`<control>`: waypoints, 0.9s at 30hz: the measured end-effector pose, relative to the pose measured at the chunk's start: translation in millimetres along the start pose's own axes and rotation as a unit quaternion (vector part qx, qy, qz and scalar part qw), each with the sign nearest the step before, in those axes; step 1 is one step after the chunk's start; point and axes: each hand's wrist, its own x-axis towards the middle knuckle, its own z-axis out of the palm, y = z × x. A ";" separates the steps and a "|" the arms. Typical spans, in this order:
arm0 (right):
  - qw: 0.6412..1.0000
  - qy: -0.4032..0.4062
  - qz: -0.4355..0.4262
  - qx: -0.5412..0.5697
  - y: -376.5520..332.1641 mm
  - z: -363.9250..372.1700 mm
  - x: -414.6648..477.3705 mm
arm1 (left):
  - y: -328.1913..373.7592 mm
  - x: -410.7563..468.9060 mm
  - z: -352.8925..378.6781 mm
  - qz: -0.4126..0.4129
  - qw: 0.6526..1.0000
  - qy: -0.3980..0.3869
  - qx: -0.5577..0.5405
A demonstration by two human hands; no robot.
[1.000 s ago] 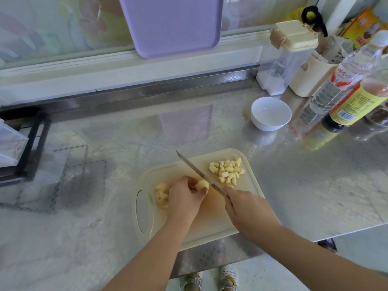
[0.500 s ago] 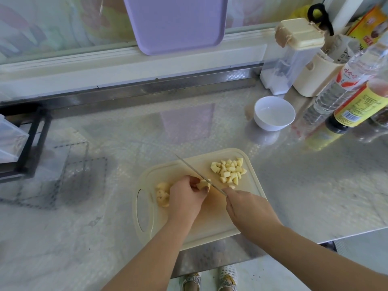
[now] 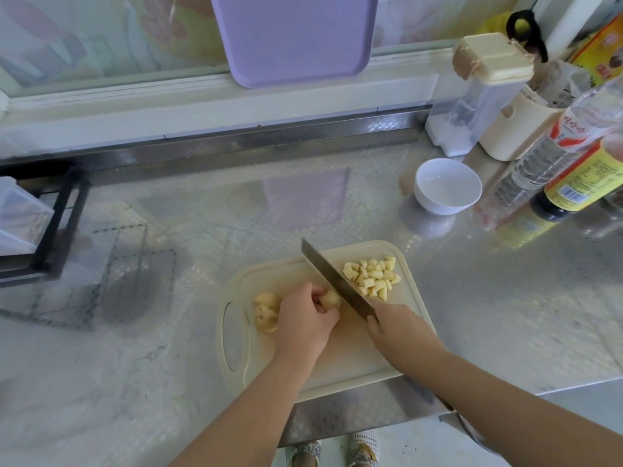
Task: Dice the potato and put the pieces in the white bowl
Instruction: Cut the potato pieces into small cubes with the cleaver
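A cream cutting board (image 3: pixel 344 369) lies at the counter's front edge. My left hand (image 3: pixel 305 323) pins a small potato piece (image 3: pixel 331 299) on it with curled fingers. My right hand (image 3: pixel 399 332) grips a knife (image 3: pixel 333 279); its blade runs up and left, tilted so its flat side shows, right beside that piece. Several diced potato cubes (image 3: pixel 372 278) are heaped at the board's far right corner. Uncut potato chunks (image 3: pixel 266 311) rest left of my left hand. The white bowl (image 3: pixel 447 187) stands beyond the board to the right, with no potato in it.
Bottles (image 3: pixel 573 170) and a clear container with a cream lid (image 3: pixel 478 92) crowd the back right corner. A purple tray (image 3: pixel 293 35) leans on the window. A black rack (image 3: pixel 50 224) stands at the left edge. The counter's front edge runs just under the board.
The knife blade has tilted so its broad side now shows and sits against the held potato piece. My left hand stays on the piece.
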 end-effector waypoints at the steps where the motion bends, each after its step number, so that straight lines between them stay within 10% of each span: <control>1: 1.000 0.002 0.007 0.025 0.7 -2.1 -0.4 | 0.6 -0.8 0.3 0.008 1.000 -0.003 0.008; 27: 0.998 0.016 -0.057 0.003 4.7 -3.8 -24.2 | 2.8 -5.8 -2.6 -0.016 1.000 0.004 -0.009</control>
